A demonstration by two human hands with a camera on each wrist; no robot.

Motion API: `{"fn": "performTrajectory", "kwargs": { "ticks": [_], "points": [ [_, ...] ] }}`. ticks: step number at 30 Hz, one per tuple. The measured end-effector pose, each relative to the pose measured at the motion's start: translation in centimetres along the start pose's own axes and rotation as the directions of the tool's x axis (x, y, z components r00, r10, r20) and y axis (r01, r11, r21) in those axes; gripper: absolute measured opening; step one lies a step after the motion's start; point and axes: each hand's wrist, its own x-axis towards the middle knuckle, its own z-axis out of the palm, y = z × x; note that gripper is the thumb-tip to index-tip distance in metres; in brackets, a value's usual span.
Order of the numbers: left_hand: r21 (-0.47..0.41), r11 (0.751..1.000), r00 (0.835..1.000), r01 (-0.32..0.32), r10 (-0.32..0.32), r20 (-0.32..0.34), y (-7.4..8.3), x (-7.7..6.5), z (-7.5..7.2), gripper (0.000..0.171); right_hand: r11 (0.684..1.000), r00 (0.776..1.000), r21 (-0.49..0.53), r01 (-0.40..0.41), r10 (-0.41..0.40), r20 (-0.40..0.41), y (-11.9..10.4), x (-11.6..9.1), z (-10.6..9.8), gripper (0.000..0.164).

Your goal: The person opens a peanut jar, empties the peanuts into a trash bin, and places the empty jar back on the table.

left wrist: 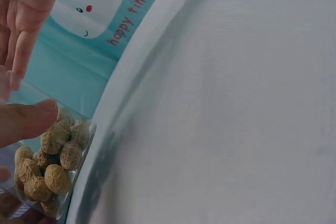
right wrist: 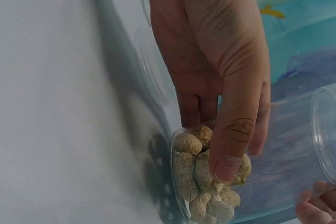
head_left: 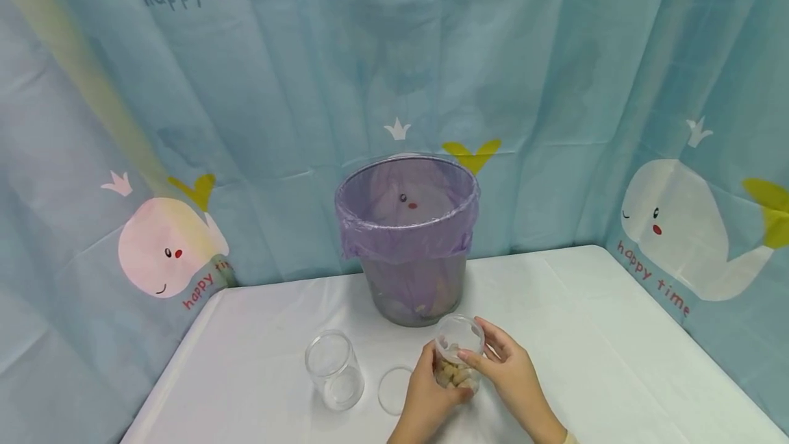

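Note:
A clear plastic jar (head_left: 460, 334) with unshelled peanuts (left wrist: 56, 178) in its bottom stands between both hands, its mouth uncovered. My left hand (head_left: 429, 395) grips the jar low down, its thumb across the wall over the peanuts in the right wrist view. At the rim, my right hand (head_left: 507, 365) holds the jar with the thumb in front and fingers behind. A round clear lid (head_left: 393, 392) lies flat on the table just left of the left hand. Farther left, a second clear jar (head_left: 335, 370) stands open and looks empty.
Behind the hands stands a bin (head_left: 409, 286) lined with a purple bag (head_left: 403, 242). Under everything is a white-covered table (head_left: 265, 355). A blue curtain (head_left: 296, 88) with whale prints encloses the back and both sides.

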Motion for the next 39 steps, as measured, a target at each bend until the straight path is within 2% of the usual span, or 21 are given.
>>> {"fn": "performTrajectory", "kwargs": {
  "ticks": [11,21,30,39],
  "points": [
    [0.014,0.999,0.998,-0.039,0.039,-0.041,1.5,-0.1,-1.4,0.085,0.997,0.998,0.069,0.019,-0.023,0.051,-1.1,0.2,0.0,0.064],
    [0.014,0.997,0.997,-0.072,0.073,-0.04,2.2,0.0,-2.5,0.089,0.996,0.997,0.079,0.048,-0.053,0.061,-2.4,0.4,0.2,0.063],
    [0.078,0.992,0.993,-0.095,0.1,-0.058,3.3,0.1,-3.8,0.093,0.99,0.994,0.117,0.081,-0.089,0.069,-3.5,0.6,0.5,0.063],
    [0.123,0.982,0.986,-0.146,0.155,-0.068,4.6,0.0,-5.4,0.095,0.982,0.987,0.15,0.113,-0.128,0.093,-5.0,0.7,0.8,0.061]
  ]
}}
